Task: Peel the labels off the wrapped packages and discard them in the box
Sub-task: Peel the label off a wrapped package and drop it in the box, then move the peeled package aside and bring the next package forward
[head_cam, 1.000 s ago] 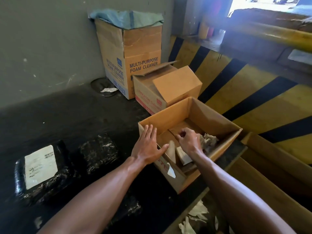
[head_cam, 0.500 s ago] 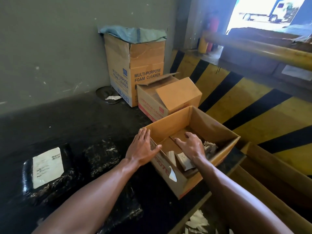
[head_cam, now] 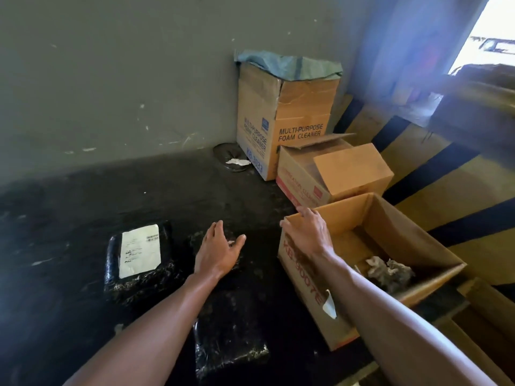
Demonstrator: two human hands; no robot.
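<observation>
An open cardboard box (head_cam: pixel 418 235) sits at the right with crumpled paper (head_cam: pixel 390 271) inside. My right hand (head_cam: pixel 309 232) is over the box's near left corner, fingers spread, holding nothing. My left hand (head_cam: pixel 218 250) hovers open over a black wrapped package (head_cam: pixel 237 247) with no label showing. Left of it lies a black wrapped package (head_cam: pixel 136 280) with a white label (head_cam: pixel 140 250) on top. A third black package (head_cam: pixel 230 346) lies near the front, partly under my left forearm.
A tall foam-cleaner box (head_cam: pixel 284 121) and a smaller open box (head_cam: pixel 331 174) stand behind against the grey wall. A round dark object with paper (head_cam: pixel 231 161) lies by the wall. Yellow and black striped ramp (head_cam: pixel 446 174) at right. A peeling sticker (head_cam: pixel 328 305) hangs on the box's side.
My right hand has come out of the box to its left corner. My left hand has left the box edge and moved left over the packages. The view turned left.
</observation>
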